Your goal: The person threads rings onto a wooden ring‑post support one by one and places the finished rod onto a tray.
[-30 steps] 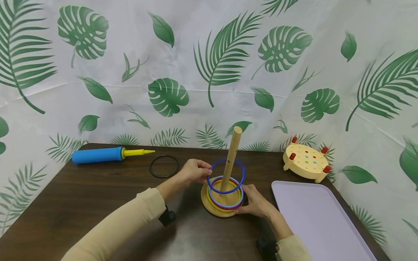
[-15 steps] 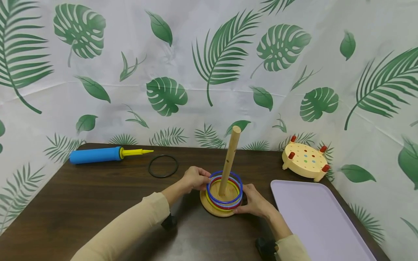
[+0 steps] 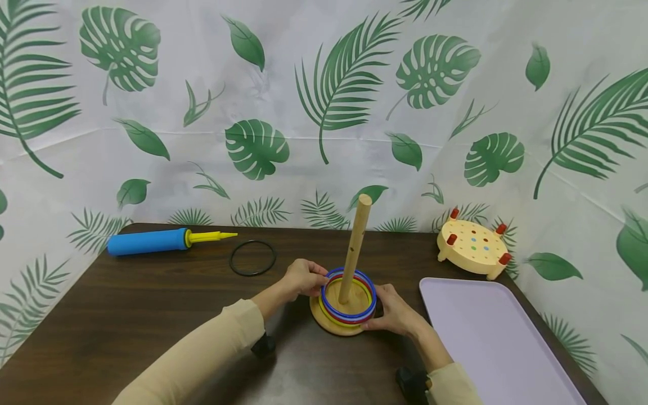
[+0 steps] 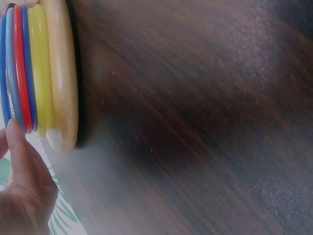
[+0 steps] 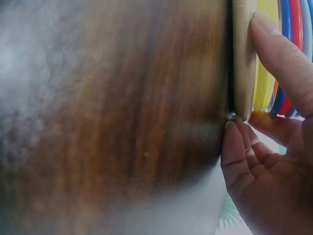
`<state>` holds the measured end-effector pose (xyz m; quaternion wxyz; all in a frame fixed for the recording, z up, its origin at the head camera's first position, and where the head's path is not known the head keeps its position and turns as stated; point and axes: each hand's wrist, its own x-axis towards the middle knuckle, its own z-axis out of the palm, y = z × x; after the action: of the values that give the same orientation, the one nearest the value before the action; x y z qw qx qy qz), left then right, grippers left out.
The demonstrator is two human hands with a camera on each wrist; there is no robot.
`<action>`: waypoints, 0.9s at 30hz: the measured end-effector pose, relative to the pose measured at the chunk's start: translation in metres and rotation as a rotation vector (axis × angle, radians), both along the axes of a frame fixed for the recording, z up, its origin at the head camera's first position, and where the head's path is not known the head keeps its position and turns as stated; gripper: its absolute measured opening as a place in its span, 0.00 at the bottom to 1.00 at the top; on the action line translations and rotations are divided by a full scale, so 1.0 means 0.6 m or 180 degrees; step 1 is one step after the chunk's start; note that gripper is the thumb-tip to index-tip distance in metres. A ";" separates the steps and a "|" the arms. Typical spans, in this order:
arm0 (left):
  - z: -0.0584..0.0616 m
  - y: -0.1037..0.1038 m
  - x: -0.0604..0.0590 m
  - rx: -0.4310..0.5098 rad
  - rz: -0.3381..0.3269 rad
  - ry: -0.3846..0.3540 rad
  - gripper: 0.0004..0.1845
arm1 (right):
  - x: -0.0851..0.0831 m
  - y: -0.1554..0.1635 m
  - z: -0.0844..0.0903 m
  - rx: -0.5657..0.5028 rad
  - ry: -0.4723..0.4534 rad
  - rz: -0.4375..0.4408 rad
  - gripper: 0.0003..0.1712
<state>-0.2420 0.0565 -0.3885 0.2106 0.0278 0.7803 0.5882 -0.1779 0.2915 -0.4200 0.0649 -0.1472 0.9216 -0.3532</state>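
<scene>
Head view: the top blue ring (image 3: 349, 316) is pinched by the left hand (image 3: 302, 277), looped around the wooden peg (image 3: 356, 242) between the 2 hands. The wooden base (image 3: 330, 327) is gripped by the right hand (image 3: 394, 313). Left wrist: the red ring (image 4: 20, 68) and yellow ring (image 4: 41, 73) are stacked just beside the pinching fingertips. Right wrist: kinda blurry, but the base's edge seems to be clasped between thumb and fingers.

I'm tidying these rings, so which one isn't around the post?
The black ring: it lies flat on the table, off to the left, while the coloured rings all encircle the post.
</scene>
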 end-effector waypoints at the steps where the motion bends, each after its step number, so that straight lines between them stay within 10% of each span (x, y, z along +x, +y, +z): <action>1: 0.000 0.000 0.000 0.0008 0.0003 0.0001 0.07 | 0.000 0.000 0.000 -0.0008 -0.0018 -0.0008 0.51; 27: -0.010 -0.026 -0.001 0.0141 -0.0049 0.0022 0.12 | 0.000 -0.003 0.003 0.0018 -0.0138 -0.0152 0.53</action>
<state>-0.2424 0.0407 -0.3944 0.2118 0.0405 0.7676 0.6036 -0.1781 0.2898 -0.4183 0.0768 -0.1172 0.9243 -0.3551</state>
